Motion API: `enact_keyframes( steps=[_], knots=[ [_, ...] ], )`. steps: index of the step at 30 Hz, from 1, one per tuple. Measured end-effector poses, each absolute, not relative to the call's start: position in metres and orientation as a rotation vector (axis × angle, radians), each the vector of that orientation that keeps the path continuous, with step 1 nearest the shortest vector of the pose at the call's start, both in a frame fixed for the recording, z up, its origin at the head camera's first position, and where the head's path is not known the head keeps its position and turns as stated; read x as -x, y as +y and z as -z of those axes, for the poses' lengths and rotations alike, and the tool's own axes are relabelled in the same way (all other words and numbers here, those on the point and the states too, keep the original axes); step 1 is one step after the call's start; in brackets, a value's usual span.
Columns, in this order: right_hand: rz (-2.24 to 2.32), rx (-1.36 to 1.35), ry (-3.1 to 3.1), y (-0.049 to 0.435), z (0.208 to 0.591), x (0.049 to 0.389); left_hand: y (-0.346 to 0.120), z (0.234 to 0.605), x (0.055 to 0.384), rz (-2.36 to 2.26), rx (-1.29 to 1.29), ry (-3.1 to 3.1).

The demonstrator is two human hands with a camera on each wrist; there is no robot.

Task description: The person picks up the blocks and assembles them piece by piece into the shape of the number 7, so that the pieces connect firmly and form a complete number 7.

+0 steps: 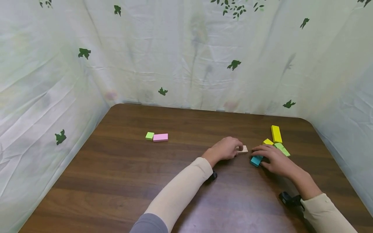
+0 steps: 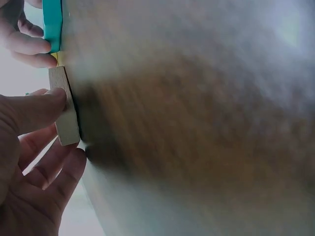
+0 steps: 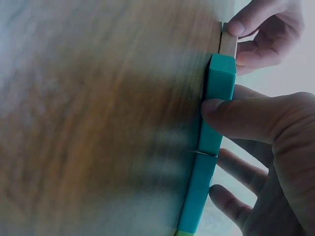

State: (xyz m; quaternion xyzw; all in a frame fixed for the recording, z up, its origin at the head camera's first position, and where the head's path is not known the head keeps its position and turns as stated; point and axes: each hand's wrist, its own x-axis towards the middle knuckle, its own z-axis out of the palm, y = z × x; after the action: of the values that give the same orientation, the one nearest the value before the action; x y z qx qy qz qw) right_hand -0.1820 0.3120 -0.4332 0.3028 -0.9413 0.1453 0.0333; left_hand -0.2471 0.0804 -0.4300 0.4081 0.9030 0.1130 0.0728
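My left hand (image 1: 225, 149) pinches a pale wooden block (image 1: 243, 149) between thumb and fingers, low over the table. In the left wrist view the thumb lies on one face of this wooden block (image 2: 68, 110). To its right, my right hand (image 1: 275, 160) grips a teal block (image 1: 256, 160), partly hidden under the fingers. The right wrist view shows the thumb on this teal block (image 3: 220, 81), with a second teal block (image 3: 198, 191) end to end with it. Beyond the near teal block's far end, the left fingers hold the wooden one.
Past the right hand lie a long yellow block (image 1: 276, 134), a smaller yellow block (image 1: 267, 141) and a light green block (image 1: 282, 149). Farther left, a pink block (image 1: 160, 137) sits beside a small green block (image 1: 149, 136). A leaf-patterned curtain (image 1: 186, 58) hangs behind the brown table (image 1: 116, 181).
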Motion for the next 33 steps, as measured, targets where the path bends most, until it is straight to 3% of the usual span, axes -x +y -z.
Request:
enact_keyframes(
  steps=[20,33],
  knots=[
    [-0.441,-0.91,-2.939,0.309,0.429,0.183,0.003,0.392,0.248,-0.749,-1.293,2.786],
    [-0.381,-0.982,-2.901,0.307,0.43,0.184,-0.026,0.387,0.238,-0.753,-1.334,2.808]
  ],
)
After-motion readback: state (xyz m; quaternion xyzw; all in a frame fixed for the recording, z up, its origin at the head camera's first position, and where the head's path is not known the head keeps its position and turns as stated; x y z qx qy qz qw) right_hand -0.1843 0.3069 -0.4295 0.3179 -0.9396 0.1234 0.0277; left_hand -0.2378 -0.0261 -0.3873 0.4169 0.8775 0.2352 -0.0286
